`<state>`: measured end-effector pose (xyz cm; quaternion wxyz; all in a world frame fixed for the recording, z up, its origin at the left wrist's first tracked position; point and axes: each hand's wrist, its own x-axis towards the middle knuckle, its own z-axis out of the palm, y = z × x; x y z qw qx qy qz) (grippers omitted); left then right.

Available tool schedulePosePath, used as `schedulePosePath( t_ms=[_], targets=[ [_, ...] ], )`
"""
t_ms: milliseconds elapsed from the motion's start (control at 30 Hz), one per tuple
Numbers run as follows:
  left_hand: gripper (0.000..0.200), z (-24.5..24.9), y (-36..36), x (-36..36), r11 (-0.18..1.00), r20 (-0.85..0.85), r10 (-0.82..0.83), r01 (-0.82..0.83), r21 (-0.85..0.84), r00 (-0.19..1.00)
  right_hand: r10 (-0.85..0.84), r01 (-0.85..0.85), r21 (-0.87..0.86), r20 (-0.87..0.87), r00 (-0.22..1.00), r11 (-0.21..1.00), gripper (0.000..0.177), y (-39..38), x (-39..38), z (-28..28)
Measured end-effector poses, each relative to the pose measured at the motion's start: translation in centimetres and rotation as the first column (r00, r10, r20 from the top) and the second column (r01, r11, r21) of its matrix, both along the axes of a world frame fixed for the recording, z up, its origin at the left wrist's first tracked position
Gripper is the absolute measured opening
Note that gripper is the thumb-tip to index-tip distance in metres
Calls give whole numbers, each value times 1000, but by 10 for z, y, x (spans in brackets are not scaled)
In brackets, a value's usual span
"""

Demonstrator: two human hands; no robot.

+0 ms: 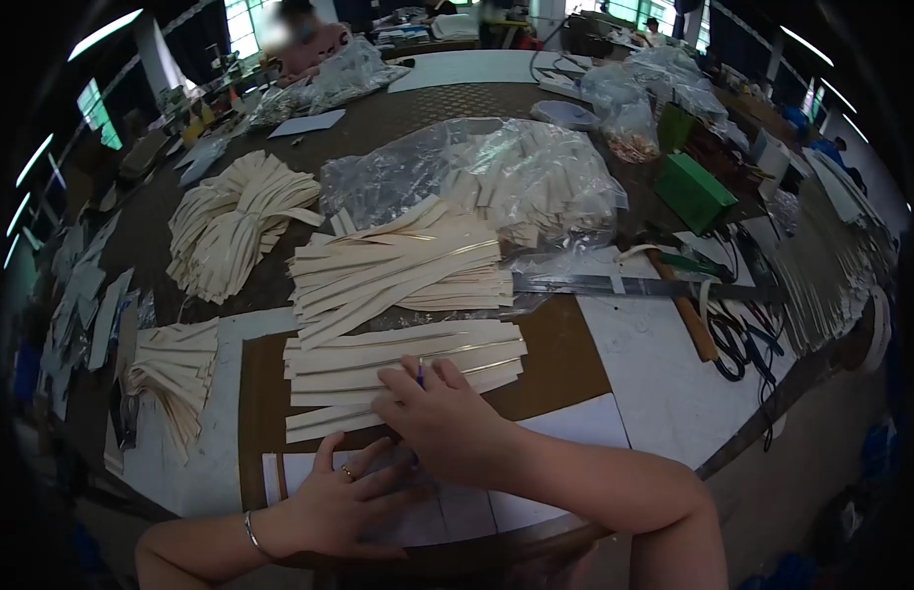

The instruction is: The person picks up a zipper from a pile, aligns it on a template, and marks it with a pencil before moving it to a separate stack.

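My right hand [445, 418] is closed around a slim blue pen-like tool [421, 372], mostly hidden by the fingers. It rests at the lower edge of a row of cream fabric strips [329, 359] laid side by side, some with a shiny gold line along them. Lower down, my left hand [344, 501], wearing a ring and a bracelet, has its fingers spread above white paper [467, 511], close to the right hand. Under the strips lies a brown board [555, 354].
Behind the row are a pile of strips [398, 270] and a clear plastic bag [546, 187] of pieces. Strip bundles [231, 221] lie left. At right are a metal ruler [634, 287], a hammer [688, 315], scissors [732, 354] and a green box [695, 192]. Another person [314, 44] sits across the table.
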<state>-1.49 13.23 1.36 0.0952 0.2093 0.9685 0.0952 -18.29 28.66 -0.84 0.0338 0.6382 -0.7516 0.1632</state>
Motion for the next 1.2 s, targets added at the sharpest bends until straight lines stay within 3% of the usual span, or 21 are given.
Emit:
schedulePosePath(
  t_ms=[67,133,233,300,367,533,600,667,767,1000,1200],
  targets=[
    [75,-4,-1,3,999,-62,-27,29,31,998,88,-89,21,36,995,996,51,11,2,8],
    [77,-12,1,7,997,-97,71,-68,38,993,146,-151,78,59,988,986,51,16,-3,18],
    [80,-18,4,4,984,-134,167,-157,83,977,240,-242,5,94,966,970,48,14,-13,9],
    [81,-21,3,1,973,-144,221,-207,106,965,203,-203,8,30,979,979,49,8,-17,18],
    [80,-25,1,2,978,-170,158,-130,164,973,237,-237,0,35,971,972,45,0,-20,21],
    [79,-37,4,-17,967,-177,248,-231,110,952,247,-248,6,74,966,969,40,-32,-26,25],
    [78,-38,3,-16,957,-147,274,-254,138,951,160,-158,-44,50,986,986,38,-50,-30,13],
    [76,-44,3,-16,962,-267,242,-194,193,933,133,-127,-83,74,988,988,34,-67,-32,-6],
    [75,-48,2,-17,963,-317,234,-175,204,919,89,-65,-172,135,987,983,26,-75,-37,-19],
    [72,-43,-4,-16,956,-191,203,-152,250,960,81,-16,-282,221,972,959,15,-71,-36,-23],
    [62,-50,-42,-17,892,-231,5,100,440,973,68,-15,-300,167,984,954,22,-75,-31,-18]
  ],
)
